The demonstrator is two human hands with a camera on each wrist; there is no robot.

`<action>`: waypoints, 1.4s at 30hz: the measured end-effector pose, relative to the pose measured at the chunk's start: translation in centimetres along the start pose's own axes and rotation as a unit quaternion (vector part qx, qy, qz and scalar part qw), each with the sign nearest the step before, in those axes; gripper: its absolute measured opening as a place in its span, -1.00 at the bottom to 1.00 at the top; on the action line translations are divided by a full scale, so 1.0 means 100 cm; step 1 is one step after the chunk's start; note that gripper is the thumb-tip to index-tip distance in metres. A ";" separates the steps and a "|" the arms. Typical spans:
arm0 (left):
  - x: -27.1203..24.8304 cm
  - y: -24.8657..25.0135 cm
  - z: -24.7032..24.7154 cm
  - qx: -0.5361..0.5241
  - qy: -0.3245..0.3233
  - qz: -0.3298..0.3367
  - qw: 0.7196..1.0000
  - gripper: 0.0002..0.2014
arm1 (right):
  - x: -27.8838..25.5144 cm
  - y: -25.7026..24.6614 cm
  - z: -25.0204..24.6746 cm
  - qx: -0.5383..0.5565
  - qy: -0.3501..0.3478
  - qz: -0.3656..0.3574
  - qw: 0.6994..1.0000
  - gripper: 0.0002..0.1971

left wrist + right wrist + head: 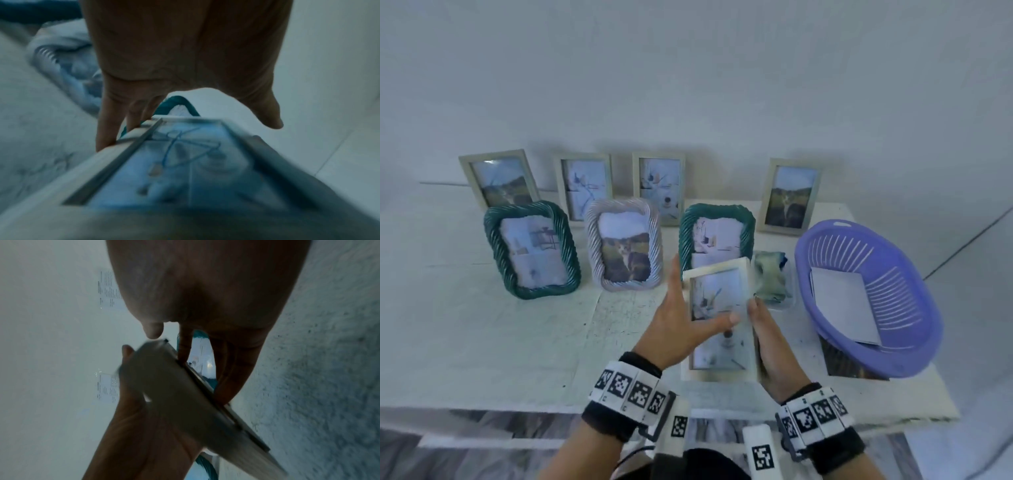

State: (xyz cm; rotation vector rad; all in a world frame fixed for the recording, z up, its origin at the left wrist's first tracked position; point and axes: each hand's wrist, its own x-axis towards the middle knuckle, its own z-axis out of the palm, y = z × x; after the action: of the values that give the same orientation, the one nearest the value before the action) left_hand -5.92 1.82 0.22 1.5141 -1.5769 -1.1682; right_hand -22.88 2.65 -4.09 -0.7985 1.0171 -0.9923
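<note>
A cream picture frame with a pale print under glass is held above the white table, tilted with its top away from me. My left hand lies along its left side with straight fingers, and the thumb stretches over the glass. In the left wrist view the left hand has its fingers beside the frame, and the thumb hovers above it. My right hand grips the right edge. In the right wrist view the right hand has its fingers curled against the frame.
Two green rope frames and a lilac one stand behind, with several plain frames along the wall. A crumpled cloth lies by a purple basket that holds a grey sheet.
</note>
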 end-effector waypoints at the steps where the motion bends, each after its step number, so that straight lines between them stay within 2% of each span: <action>1: -0.002 -0.003 0.006 -0.020 -0.002 0.001 1.000 0.25 | -0.003 0.003 0.003 -0.011 -0.016 0.006 1.000 -0.46; 4: -0.007 -0.013 0.012 -0.085 -0.003 -0.021 0.996 0.20 | -0.010 0.007 0.016 -0.003 -0.039 0.045 0.998 -0.41; 6: -0.010 -0.021 0.011 -0.161 -0.003 -0.042 0.986 0.10 | -0.010 0.010 0.021 0.006 -0.024 0.057 0.998 -0.41; 7: -0.013 -0.024 0.010 -0.209 -0.002 -0.047 0.977 0.03 | -0.010 0.012 0.022 0.005 -0.004 0.054 0.998 -0.48; 10: -0.021 -0.030 0.005 -0.306 0.018 -0.041 0.951 -0.16 | -0.011 0.015 0.021 -0.052 0.065 0.006 0.997 -0.64; 13: -0.026 -0.045 -0.009 -0.320 0.068 -0.024 0.945 -0.43 | -0.014 0.017 0.011 -0.125 0.106 -0.059 0.985 -0.71; 15: -0.029 -0.061 -0.017 -0.319 0.095 -0.026 0.942 -0.53 | -0.016 0.021 0.004 -0.177 0.109 -0.074 0.975 -0.78; 17: -0.030 -0.077 -0.019 -0.294 0.114 -0.043 0.948 -0.67 | -0.018 0.025 -0.002 -0.240 0.097 -0.092 0.962 -0.86; 19: -0.029 -0.090 -0.016 -0.244 0.130 -0.067 0.959 -0.86 | -0.019 0.031 -0.008 -0.316 0.086 -0.104 0.939 -0.82; 20: -0.028 -0.096 -0.013 -0.216 0.138 -0.078 0.963 -0.88 | -0.018 0.034 -0.011 -0.343 0.082 -0.105 0.930 -0.79; 22: -0.029 -0.108 -0.008 -0.111 0.165 -0.078 0.977 -0.88 | -0.018 0.040 -0.012 -0.391 0.076 -0.113 0.910 -0.77; 24: -0.031 -0.115 -0.002 0.010 0.194 -0.062 0.979 -0.86 | -0.017 0.046 -0.012 -0.446 0.067 -0.135 0.882 -0.77; 26: -0.034 -0.117 0.003 0.055 0.210 -0.041 0.975 -0.81 | -0.016 0.051 -0.012 -0.501 0.066 -0.159 0.848 -0.77; 28: -0.035 -0.120 0.006 0.081 0.196 -0.015 0.977 -0.69 | -0.015 0.053 -0.011 -0.530 0.069 -0.170 0.828 -0.77; 31: -0.034 -0.124 0.006 0.131 0.174 -0.010 0.976 -0.62 | -0.013 0.053 -0.007 -0.553 0.065 -0.177 0.812 -0.83; 36: -0.029 -0.119 0.008 0.163 0.195 -0.026 0.967 -0.70 | -0.008 0.049 -0.003 -0.578 0.039 -0.133 0.804 -0.98; 42: -0.021 -0.110 0.011 0.213 0.204 -0.050 0.954 -0.77 | 0.002 0.047 -0.003 -0.607 0.034 -0.084 0.789 -0.86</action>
State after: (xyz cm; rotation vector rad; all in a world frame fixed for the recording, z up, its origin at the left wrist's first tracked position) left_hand -2.25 4.76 -10.00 1.9794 -1.5322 -0.5217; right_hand -21.74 4.11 -8.46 -1.9412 1.6702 -0.3875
